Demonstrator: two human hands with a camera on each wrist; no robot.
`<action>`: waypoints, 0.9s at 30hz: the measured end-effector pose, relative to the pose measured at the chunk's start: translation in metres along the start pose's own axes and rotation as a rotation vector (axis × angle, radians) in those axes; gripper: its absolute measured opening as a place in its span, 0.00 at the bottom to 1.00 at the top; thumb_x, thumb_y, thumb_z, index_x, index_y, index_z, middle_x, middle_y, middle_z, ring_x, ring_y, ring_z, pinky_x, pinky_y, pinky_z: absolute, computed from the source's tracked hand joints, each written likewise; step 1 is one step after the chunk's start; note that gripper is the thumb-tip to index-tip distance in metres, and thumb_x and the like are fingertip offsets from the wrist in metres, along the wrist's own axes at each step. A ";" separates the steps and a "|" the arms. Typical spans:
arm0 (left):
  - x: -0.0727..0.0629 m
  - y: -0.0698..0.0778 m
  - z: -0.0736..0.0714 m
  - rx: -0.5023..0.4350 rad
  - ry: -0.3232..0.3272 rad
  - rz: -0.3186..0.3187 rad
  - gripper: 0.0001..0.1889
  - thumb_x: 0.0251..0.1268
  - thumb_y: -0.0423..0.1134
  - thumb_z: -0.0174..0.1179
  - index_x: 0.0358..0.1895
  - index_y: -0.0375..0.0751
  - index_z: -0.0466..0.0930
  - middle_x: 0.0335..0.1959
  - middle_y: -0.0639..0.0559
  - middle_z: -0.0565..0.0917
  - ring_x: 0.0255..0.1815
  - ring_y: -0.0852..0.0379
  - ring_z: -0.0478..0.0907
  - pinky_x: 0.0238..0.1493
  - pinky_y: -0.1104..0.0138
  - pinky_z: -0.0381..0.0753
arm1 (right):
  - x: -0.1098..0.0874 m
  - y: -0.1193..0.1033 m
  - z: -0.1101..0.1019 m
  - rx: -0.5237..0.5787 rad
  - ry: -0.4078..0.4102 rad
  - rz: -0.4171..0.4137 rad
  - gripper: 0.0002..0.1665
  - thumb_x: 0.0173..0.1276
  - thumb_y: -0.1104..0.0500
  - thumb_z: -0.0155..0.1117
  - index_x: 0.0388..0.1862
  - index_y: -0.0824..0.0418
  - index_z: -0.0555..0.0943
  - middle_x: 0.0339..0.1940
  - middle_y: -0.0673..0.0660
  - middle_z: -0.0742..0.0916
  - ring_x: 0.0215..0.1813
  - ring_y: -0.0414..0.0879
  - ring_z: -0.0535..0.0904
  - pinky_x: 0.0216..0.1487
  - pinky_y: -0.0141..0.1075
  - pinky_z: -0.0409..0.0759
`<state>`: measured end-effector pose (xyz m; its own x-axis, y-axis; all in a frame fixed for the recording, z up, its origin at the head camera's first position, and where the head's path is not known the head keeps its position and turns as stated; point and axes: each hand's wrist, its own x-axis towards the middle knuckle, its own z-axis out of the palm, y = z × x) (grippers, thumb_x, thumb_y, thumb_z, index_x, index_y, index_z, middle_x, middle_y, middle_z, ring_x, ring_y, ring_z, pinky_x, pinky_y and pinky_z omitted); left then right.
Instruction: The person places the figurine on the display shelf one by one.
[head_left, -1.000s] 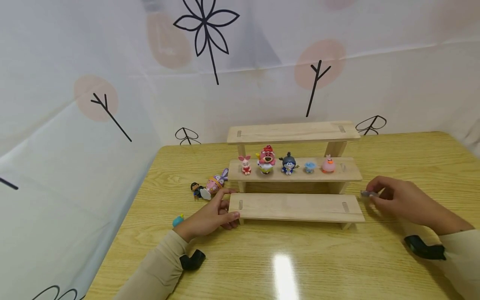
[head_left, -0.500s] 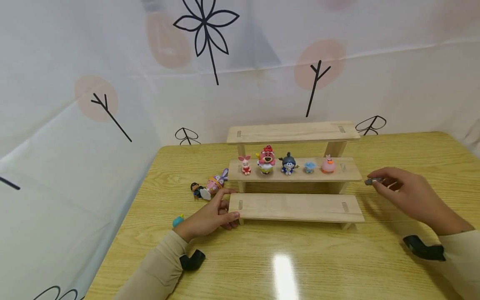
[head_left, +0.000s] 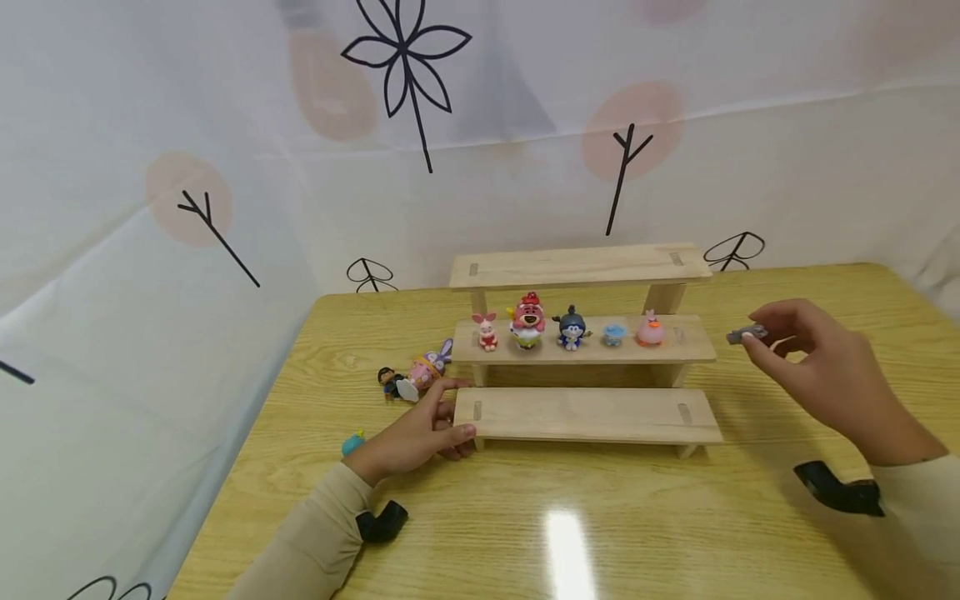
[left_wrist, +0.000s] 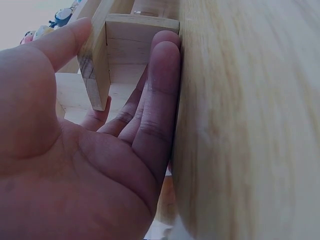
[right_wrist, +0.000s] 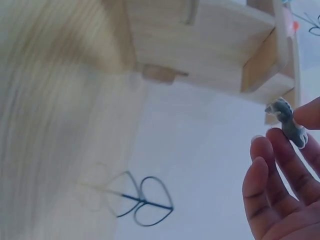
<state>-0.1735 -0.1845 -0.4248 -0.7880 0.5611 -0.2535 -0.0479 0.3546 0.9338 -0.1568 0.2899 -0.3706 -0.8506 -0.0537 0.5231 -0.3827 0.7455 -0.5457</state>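
A three-tier wooden display shelf [head_left: 588,414] stands on the table. At the left end of its lowest step, my left hand [head_left: 420,425] grips the board; in the left wrist view the thumb [left_wrist: 70,40] touches the board's edge and other fingers reach under it. My right hand [head_left: 832,375] pinches a small grey figurine [head_left: 747,334] between thumb and fingers, in the air right of the middle step. The right wrist view shows the grey figurine [right_wrist: 287,121] too, its kind unclear. A piglet figurine [head_left: 487,332], a pink bear [head_left: 528,321] and several others line the middle step.
On the middle step also sit a dark-blue figurine [head_left: 572,329], a light-blue one [head_left: 613,335] and a pink bird [head_left: 650,330]. Left of the shelf lie a rabbit-eared toy [head_left: 429,368], a black-clad figure [head_left: 389,382] and a turquoise toy [head_left: 353,442]. A patterned cloth [head_left: 510,200] hangs behind.
My right hand has lifted the grey figurine upward from near the table beside the lowest step to about the middle step's height. My left hand keeps its place on the shelf.
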 end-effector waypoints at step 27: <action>0.001 0.000 -0.001 0.003 -0.007 0.015 0.35 0.74 0.48 0.59 0.76 0.55 0.49 0.55 0.40 0.81 0.44 0.52 0.85 0.46 0.61 0.85 | 0.020 -0.027 0.021 -0.072 -0.009 -0.272 0.28 0.49 0.76 0.77 0.51 0.60 0.87 0.37 0.51 0.87 0.39 0.18 0.70 0.38 0.14 0.71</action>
<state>-0.1749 -0.1846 -0.4247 -0.7841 0.5719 -0.2413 -0.0345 0.3479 0.9369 -0.1708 0.2549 -0.3587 -0.7234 -0.2639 0.6381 -0.5708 0.7484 -0.3376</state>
